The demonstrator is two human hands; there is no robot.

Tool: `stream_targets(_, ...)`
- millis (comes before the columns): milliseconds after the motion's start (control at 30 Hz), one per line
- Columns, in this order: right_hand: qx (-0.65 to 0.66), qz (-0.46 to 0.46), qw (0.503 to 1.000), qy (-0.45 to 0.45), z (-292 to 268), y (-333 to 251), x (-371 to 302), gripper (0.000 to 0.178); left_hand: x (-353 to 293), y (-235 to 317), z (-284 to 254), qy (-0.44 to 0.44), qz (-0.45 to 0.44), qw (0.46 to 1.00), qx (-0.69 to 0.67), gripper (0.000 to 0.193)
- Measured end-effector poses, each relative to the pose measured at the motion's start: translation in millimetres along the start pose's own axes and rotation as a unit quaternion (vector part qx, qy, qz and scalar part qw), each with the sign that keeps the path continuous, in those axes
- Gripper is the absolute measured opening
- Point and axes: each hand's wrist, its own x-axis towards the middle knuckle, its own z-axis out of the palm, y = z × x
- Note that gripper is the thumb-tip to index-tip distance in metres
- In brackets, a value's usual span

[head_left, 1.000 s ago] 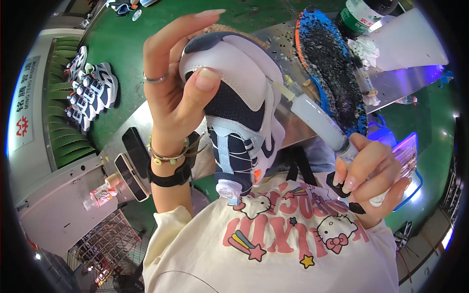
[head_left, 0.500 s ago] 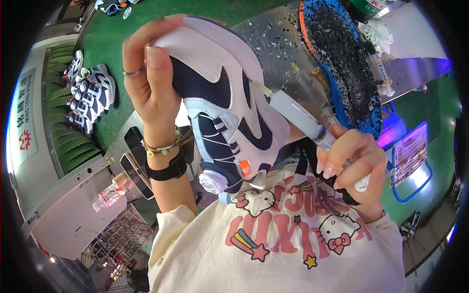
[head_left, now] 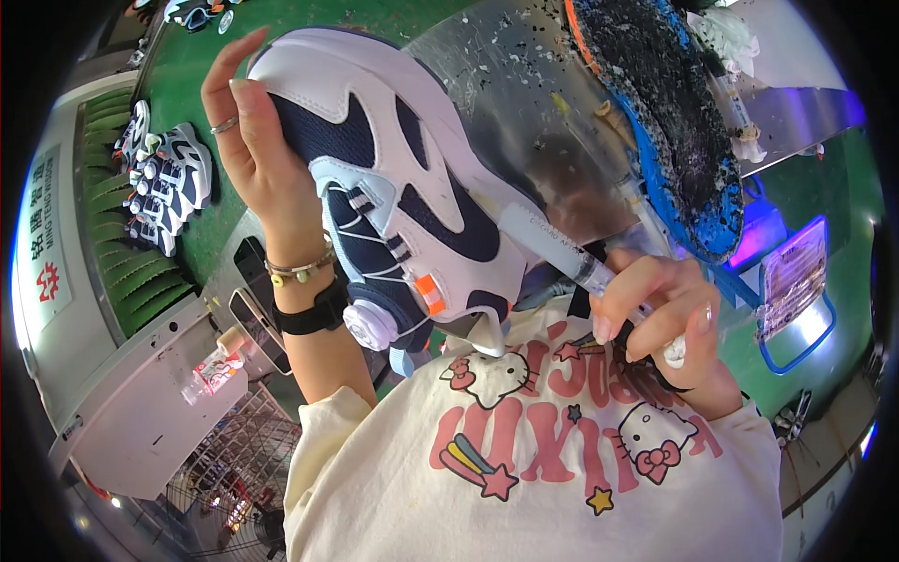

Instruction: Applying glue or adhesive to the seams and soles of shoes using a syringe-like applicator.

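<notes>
A white and navy sneaker (head_left: 449,215) with light blue trim, an orange tab and a white lacing dial hangs tilted in front of my chest. My left hand (head_left: 267,155) is closed around its toe end; the fingertips behind it are partly hidden. In my right hand (head_left: 660,314) is a clear plastic syringe (head_left: 552,248) with pale content, its plunger end inside my curled fingers. The syringe's narrow tip lies against the shoe's side near the sole edge; whether it touches, I cannot tell.
Beyond the shoe, a blue sole-shaped pad (head_left: 646,159) crusted with black flecks lies on a spattered metal table (head_left: 506,84). Several similar sneakers (head_left: 173,183) stand at far left. Two phones (head_left: 257,314) and a small pink-labelled bottle (head_left: 215,375) sit left of my forearm.
The shoe has shifted left and turned, with my left hand around its toe. The syringe and my right hand have moved slightly left, the tip now farther along the sole edge.
</notes>
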Motion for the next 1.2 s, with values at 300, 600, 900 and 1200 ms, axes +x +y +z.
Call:
stream_targets(300,-0.02,0.023,0.999,-0.014,-5,-10,-10,0.055,0,-6,-2,0.032,-0.021,0.999,0.03,0.033)
stream_targets(600,-0.031,0.026,0.999,-0.013,-9,-11,-19,0.056,-7,-17,-14,0.047,-0.029,0.996,0.071,0.033)
stream_targets(900,-0.046,0.045,0.998,0.0,-14,-14,-30,0.056,-18,-30,-24,0.074,-0.069,0.994,0.052,0.031)
stream_targets(1200,-0.053,0.029,0.998,0.021,-10,-6,-29,0.051,-44,-46,-48,0.141,-0.217,0.964,0.058,0.032)
